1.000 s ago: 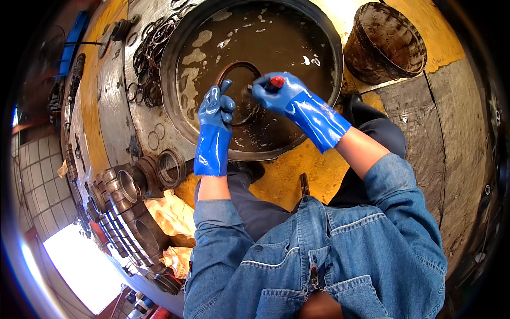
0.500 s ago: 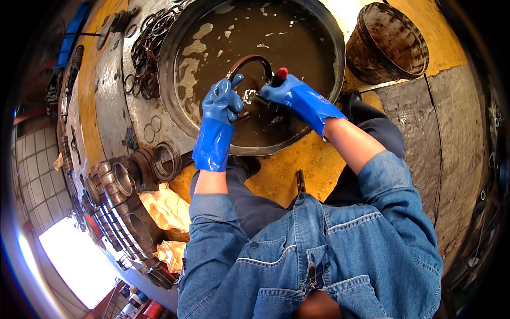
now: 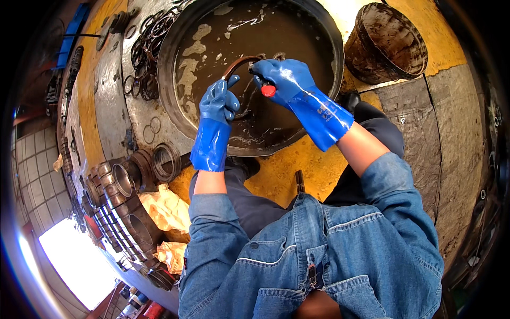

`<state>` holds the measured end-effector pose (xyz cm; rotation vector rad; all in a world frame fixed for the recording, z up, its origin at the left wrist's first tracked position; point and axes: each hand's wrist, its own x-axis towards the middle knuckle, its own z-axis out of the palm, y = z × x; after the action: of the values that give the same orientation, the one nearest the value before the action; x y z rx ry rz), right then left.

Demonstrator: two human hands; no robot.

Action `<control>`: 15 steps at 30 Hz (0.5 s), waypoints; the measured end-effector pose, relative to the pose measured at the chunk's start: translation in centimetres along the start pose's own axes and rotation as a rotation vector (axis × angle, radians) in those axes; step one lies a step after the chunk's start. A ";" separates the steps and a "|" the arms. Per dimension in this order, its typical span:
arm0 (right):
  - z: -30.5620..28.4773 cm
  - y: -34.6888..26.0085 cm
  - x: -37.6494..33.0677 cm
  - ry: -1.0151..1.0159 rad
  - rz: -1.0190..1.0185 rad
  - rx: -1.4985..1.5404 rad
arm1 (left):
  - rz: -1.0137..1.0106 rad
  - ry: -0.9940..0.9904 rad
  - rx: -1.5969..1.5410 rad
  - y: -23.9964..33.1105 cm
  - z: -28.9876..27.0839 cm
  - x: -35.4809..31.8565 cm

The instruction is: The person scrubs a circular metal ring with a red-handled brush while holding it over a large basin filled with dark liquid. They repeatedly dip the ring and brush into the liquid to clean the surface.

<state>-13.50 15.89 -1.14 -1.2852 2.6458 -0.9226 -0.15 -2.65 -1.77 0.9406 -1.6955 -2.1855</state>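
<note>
The left hand (image 3: pixel 217 102), in a blue glove, pinches a brown ring (image 3: pixel 234 64) between thumb and fingers, the ring standing up out of the fist over the murky liquid (image 3: pixel 303 45) in a wide dark basin (image 3: pixel 166 80). The right hand (image 3: pixel 286 81), gloved alike, is curled around a red-ended tool (image 3: pixel 269 91) at the ring's upper right, though whether the tool touches the ring cannot be told; a grimy bucket (image 3: pixel 365 53) stands just beside the basin, and dark rings (image 3: pixel 143 56) lie heaped on its left
</note>
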 end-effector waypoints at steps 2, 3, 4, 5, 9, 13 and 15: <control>0.8 0.0 -0.1 -0.015 0.101 0.022 | 0.014 -0.050 0.035 -0.1 -0.5 0.2; 1.0 -0.2 -0.3 -0.008 0.186 0.076 | 0.021 -0.078 0.052 -0.2 -0.6 0.2; 1.2 -0.3 -0.5 0.000 0.270 0.129 | 0.013 -0.080 0.045 -0.3 -0.6 0.3; 1.1 0.0 -0.4 -0.123 0.442 0.269 | 0.006 -0.081 0.039 -0.4 -0.5 0.3; 1.2 1.3 -0.8 -0.385 0.649 0.696 | 0.075 -0.094 -0.021 -0.7 -0.3 -0.3; 2.5 0.7 -3.3 -0.385 0.658 1.122 | 0.028 -0.078 -0.055 -0.1 -0.1 -0.3; 2.5 1.4 -4.1 -0.237 0.252 1.142 | 0.037 -0.027 -0.072 0.2 0.5 -0.3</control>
<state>-11.03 18.34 -4.77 -0.6657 1.5197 -1.6824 -0.25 -2.20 -1.43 0.8586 -1.6207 -2.2286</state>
